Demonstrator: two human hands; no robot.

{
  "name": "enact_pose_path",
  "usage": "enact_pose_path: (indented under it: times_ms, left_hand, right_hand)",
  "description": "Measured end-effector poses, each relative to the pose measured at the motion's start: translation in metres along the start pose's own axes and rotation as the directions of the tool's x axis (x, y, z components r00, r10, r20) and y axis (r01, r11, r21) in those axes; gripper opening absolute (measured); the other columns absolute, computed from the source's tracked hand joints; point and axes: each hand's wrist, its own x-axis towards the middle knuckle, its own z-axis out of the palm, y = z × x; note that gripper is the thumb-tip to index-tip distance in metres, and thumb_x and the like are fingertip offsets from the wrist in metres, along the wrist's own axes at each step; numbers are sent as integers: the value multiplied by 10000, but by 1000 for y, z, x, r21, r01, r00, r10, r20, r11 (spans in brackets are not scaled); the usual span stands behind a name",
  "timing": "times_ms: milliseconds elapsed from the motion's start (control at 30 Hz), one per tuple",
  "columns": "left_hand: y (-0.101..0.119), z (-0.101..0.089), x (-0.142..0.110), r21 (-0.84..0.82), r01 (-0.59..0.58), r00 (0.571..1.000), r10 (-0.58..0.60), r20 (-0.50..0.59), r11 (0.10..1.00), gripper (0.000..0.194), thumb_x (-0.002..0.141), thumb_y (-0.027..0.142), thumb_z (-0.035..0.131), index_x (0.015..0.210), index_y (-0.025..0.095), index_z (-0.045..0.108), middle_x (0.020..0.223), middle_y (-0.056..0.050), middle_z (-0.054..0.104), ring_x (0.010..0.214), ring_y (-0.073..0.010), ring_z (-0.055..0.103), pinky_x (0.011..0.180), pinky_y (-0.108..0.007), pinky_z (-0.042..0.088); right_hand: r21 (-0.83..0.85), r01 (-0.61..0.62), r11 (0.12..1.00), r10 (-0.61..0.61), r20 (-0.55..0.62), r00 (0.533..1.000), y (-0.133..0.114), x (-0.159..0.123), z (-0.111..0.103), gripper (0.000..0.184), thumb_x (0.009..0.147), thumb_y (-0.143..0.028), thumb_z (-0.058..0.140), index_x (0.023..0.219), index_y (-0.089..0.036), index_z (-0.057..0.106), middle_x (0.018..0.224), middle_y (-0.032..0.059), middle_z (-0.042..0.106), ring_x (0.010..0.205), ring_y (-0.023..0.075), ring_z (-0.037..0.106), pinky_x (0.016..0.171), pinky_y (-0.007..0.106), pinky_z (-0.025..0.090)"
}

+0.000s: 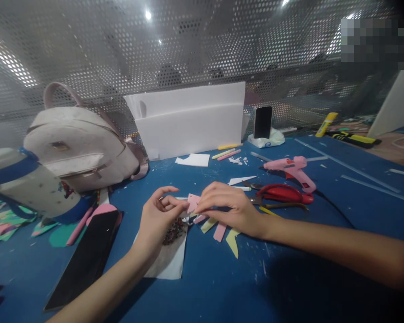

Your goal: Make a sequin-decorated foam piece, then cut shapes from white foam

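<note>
My left hand (pixel 164 208) pinches the left edge of a small pink piece of paper or foam (pixel 193 202) with a hole near its corner. On the right edge of the same piece, the fingers of my right hand (pixel 227 206) are closed. Beneath the hands lie several pink and yellow strips (pixel 219 232), partly hidden by my right hand. A bent yellow piece (pixel 233 244) sits closest to me. Under my left hand a white sheet (pixel 168 262) bears a heap of small dark bits (pixel 173 231).
A pink glue gun (pixel 291 168) and red-handled pliers (pixel 283 194) lie to the right. On the left are a black phone-like slab (pixel 87 255), a large bottle (pixel 37 184) and a pale backpack (pixel 74 139). White boards (pixel 191 125) and an upright phone (pixel 263 122) stand behind.
</note>
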Motion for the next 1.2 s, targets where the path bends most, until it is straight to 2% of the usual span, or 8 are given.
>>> enact_pose_path:
  times_ms: [267,500,633,733,833,933,1033,1200]
  left_hand:
    - [1,0,-3,21,-122,992,121,34,992,362,702,136,757,989,190,542,617,33,673,594,-119,641,619,-218,527]
    - [0,1,-3,6,-114,993,113,32,994,353,705,123,757,984,188,552,617,33,672,594,-113,635,608,-204,511]
    - [0,1,-4,10,-112,993,112,30,994,354,700,126,759,982,183,553,611,38,665,597,-113,630,610,-202,507]
    - [0,0,-4,9,-117,992,116,40,993,346,709,125,752,989,183,556,616,39,665,613,-113,637,623,-203,508]
    - [-1,0,-4,2,-117,992,117,42,993,343,712,122,748,992,182,561,613,40,664,609,-109,637,617,-196,505]
    - [-2,0,-3,5,-114,993,114,38,993,343,705,119,747,987,182,562,603,40,662,590,-104,627,597,-189,499]
    - [-3,0,-2,6,-110,993,110,40,994,338,708,121,741,986,183,559,607,36,665,590,-101,622,582,-180,488]
    - [-3,0,-3,2,-108,993,108,41,994,335,709,121,738,985,180,557,608,38,663,599,-96,620,600,-178,490]
  right_hand:
    - [-169,45,985,-39,37,999,-2,3,-6,134,894,-215,603,995,-225,690,903,20,711,835,156,574,761,310,479]
    - [-426,87,901,-3,195,981,-10,6,-10,205,944,-232,498,903,-161,686,817,77,674,826,201,532,710,326,442]
    - [-489,83,868,36,230,973,-14,8,-10,232,961,-234,455,918,-153,669,861,83,658,850,196,539,733,323,437]
    - [-450,7,893,85,186,979,-16,9,-10,182,944,-204,483,1048,-162,625,901,57,655,854,175,561,739,302,438]
    - [-319,-167,933,213,114,970,-18,10,-9,245,904,-185,546,1149,-177,550,895,20,655,831,142,591,724,263,444]
    - [-191,-274,943,292,74,954,-19,12,-10,158,868,-168,588,1024,-191,590,877,-5,656,796,113,601,694,226,444]
    - [-151,-287,946,297,47,954,-18,14,-11,66,839,-146,620,874,-197,643,840,-22,663,770,99,591,669,213,434]
    - [-118,-310,943,317,40,948,-16,16,-11,55,839,-182,644,845,-207,692,841,-16,684,765,108,594,676,236,433]
